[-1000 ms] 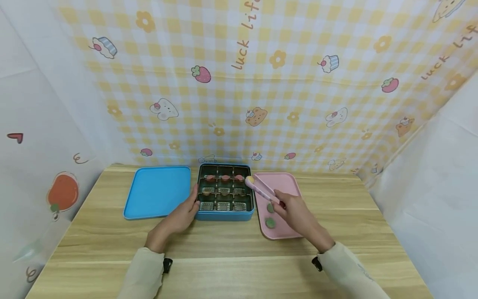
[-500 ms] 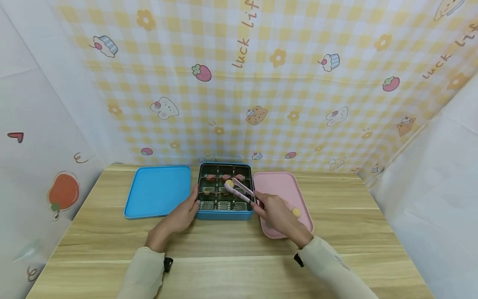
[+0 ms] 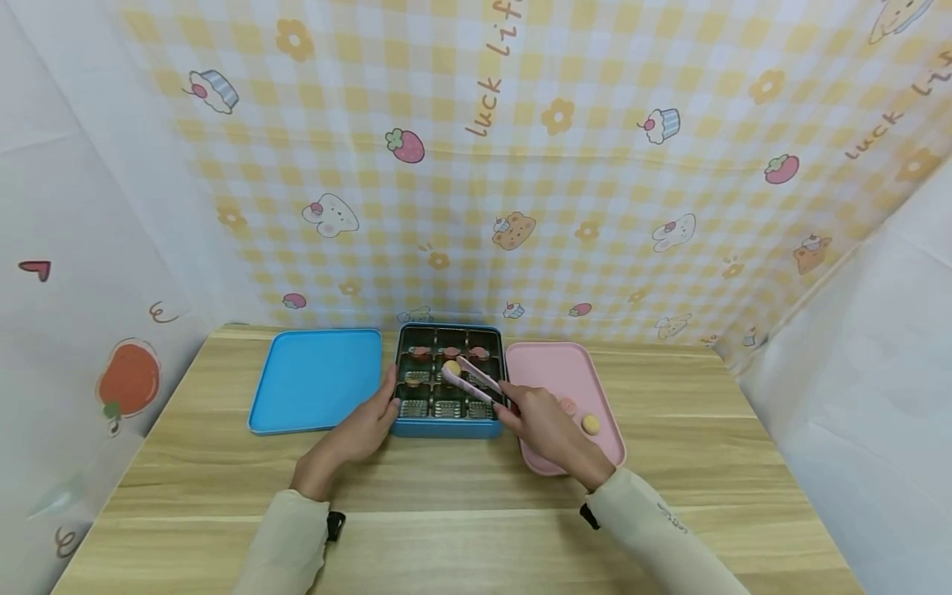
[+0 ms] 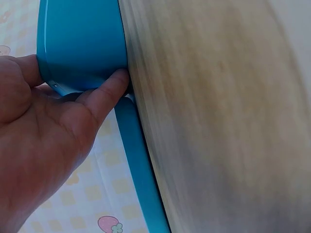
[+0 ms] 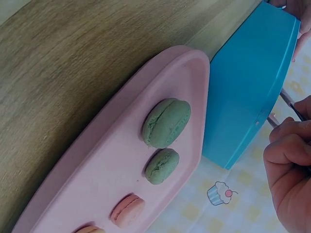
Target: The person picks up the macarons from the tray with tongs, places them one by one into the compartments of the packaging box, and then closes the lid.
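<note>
My right hand (image 3: 546, 426) grips a pair of pale pink tongs (image 3: 468, 388). A yellow macaron (image 3: 451, 369) is between the tong tips, over the middle compartment of the blue box (image 3: 446, 429). Pink macarons (image 3: 449, 352) stand in the back row of its dark divided insert; brownish edges show in the middle row. At the box's left side my left hand (image 3: 364, 430) rests its extended fingers against the wall, with a fingertip low near the table in the left wrist view. On the pink tray (image 3: 558, 364), green macarons (image 5: 166, 122) and a pink macaron (image 5: 128, 210) lie in the right wrist view.
A flat blue lid (image 3: 320, 380) lies left of the box on the wooden table (image 3: 446, 545). Another yellow macaron (image 3: 591, 424) sits at the tray's right side. Behind the table hangs a checked yellow cloth (image 3: 558, 182).
The right hand has carried the yellow macaron in the tongs leftward from the tray's edge to over the box's middle, shifting slightly lower in the last half second. The left hand has stayed put.
</note>
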Demonstrator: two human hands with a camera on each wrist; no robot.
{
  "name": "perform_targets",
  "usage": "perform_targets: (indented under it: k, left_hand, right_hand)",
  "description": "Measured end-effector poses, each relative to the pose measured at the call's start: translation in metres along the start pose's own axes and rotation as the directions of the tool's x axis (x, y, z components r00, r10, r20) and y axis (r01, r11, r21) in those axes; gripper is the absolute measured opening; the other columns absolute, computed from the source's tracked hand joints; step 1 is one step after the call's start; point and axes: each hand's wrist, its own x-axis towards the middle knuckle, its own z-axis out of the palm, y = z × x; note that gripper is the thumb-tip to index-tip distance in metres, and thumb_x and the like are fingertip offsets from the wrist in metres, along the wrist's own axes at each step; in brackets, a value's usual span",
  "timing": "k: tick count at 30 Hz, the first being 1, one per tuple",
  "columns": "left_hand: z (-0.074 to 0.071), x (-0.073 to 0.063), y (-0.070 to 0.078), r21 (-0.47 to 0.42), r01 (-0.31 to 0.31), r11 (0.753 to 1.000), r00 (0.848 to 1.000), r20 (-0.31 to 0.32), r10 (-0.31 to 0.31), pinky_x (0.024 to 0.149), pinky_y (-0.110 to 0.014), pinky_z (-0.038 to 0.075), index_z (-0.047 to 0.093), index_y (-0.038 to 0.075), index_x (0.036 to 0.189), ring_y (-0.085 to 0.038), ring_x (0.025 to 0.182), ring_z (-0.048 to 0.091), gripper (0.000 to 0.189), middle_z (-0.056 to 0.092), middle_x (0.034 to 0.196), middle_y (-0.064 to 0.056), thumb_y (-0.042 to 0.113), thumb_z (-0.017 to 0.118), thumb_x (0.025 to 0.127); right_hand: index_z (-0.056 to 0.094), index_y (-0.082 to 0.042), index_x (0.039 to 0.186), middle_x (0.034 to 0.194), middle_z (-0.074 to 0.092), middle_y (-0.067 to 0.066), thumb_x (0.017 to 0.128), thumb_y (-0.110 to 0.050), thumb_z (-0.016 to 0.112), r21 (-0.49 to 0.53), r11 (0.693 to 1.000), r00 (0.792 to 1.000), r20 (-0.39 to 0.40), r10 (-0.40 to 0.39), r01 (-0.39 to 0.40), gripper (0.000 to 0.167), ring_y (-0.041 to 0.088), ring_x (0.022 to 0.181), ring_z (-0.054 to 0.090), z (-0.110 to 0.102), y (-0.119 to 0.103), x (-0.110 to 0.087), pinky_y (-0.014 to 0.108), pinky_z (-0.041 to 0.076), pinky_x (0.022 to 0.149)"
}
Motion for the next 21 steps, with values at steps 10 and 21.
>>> perform_targets:
  k: [10, 21]
  left_hand:
    - [0.0005, 0.0002, 0.0016, 0.005, -0.003, 1.0, 1.0, 0.001, 0.003, 0.118, -0.059, 0.014, -0.012, -0.004, 0.155, -0.042, 0.149, 0.004, 0.062, -0.009, 0.162, -0.026, 0.014, 0.027, 0.11]
    - [-0.0006, 0.0013, 0.0001, 0.011, 0.0, 1.0, 1.0, 0.0, 0.0, 0.118, -0.059, 0.015, -0.011, -0.005, 0.155, -0.043, 0.148, 0.006, 0.062, -0.008, 0.162, -0.025, 0.014, 0.028, 0.11]
  right_hand:
    - [0.06, -0.001, 0.135, 0.067, 0.05, -0.006, 0.1, -0.02, 0.059, 0.02, 0.999, 0.999, 0.018, 0.033, -0.033, 0.039, 0.002, 0.053, 0.044, -0.0002, -0.0016, -0.0007, 0.017, 0.034, 0.044]
    - [0.061, 0.001, 0.132, 0.065, 0.05, -0.006, 0.099, -0.018, 0.06, 0.023, 1.0, 1.0, -0.001, 0.021, -0.021, 0.038, 0.002, 0.052, 0.042, 0.0002, -0.0006, -0.0005, 0.017, 0.033, 0.044]
